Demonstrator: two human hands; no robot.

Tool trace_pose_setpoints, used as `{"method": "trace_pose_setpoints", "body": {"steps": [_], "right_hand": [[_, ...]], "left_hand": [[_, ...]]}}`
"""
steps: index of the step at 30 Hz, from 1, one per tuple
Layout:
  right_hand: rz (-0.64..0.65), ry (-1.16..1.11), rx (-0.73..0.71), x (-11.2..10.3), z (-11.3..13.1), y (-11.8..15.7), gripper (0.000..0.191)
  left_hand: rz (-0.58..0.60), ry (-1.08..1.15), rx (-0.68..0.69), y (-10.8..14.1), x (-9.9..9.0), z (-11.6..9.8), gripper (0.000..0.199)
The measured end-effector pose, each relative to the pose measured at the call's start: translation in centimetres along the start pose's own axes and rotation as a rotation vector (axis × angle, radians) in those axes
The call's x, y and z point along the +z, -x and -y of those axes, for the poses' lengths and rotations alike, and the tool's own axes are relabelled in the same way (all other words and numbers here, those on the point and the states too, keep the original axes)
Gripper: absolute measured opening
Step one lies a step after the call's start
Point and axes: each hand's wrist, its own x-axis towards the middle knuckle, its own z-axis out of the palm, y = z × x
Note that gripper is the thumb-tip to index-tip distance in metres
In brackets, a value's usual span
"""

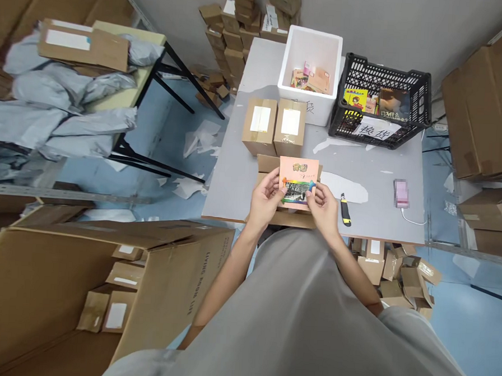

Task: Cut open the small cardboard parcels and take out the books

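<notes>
A pink book (299, 170) with a dark picture on its cover is held upright between my two hands. My left hand (267, 197) grips its left edge, thumb on the front. The right edge is in my right hand (321, 206), its thumb also on the cover. Behind and beneath the book is an open cardboard box (267, 164) at the table's front edge; its inside is mostly hidden. To the right lies a yellow and black cutter (345, 211).
On the grey table (234, 181) stand two closed boxes (259, 127), a white foam bin (311, 53) and a black crate (385, 83) with books. A phone (401, 193) lies right. A large carton (179, 268) stands at lower left; boxes (410, 280) lie below the table's right side.
</notes>
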Motion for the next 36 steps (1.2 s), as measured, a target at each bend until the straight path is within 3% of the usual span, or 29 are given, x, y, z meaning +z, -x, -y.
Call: {"method": "trace_pose_setpoints", "body": {"steps": [4,9,13,15,19,25,28,31,36], "right_hand": [[0.072,-0.039,0.072,-0.4,-0.9,-0.8,0.049],[0.064,0.017,-0.118,-0.9,0.6,-0.9,0.029],[0.068,0.054,-0.218,-1.4,1.6,-0.9,0.023],[0.066,0.079,-0.205,-1.6,1.6,-1.0,0.024],[0.081,0.064,-0.088,-2.0,1.1,-1.2,0.046],[0.136,0.058,0.000,-3.2,1.0,-1.5,0.039],[0.194,0.033,0.041,-3.6,1.4,-1.7,0.043],[0.254,-0.018,0.064,-3.4,1.7,-1.9,0.054],[0.284,-0.125,0.209,-2.7,1.2,-2.7,0.072]], "left_hand": [[-0.035,-0.083,0.063,0.5,-0.7,-1.2,0.064],[-0.014,-0.275,0.244,0.9,-1.3,-3.0,0.017],[0.013,-0.296,0.352,0.9,-1.5,-3.1,0.023],[-0.053,-0.257,0.287,0.8,-1.4,-2.5,0.021],[-0.139,-0.087,0.125,0.4,-1.6,-1.2,0.045],[-0.023,-0.103,0.030,0.0,-2.9,-0.4,0.045],[0.041,-0.097,-0.010,-0.1,-3.1,-0.2,0.057],[0.038,-0.092,-0.051,-0.3,-2.9,-0.2,0.055],[-0.026,-0.192,0.068,-1.1,-2.1,-2.4,0.056]]}}
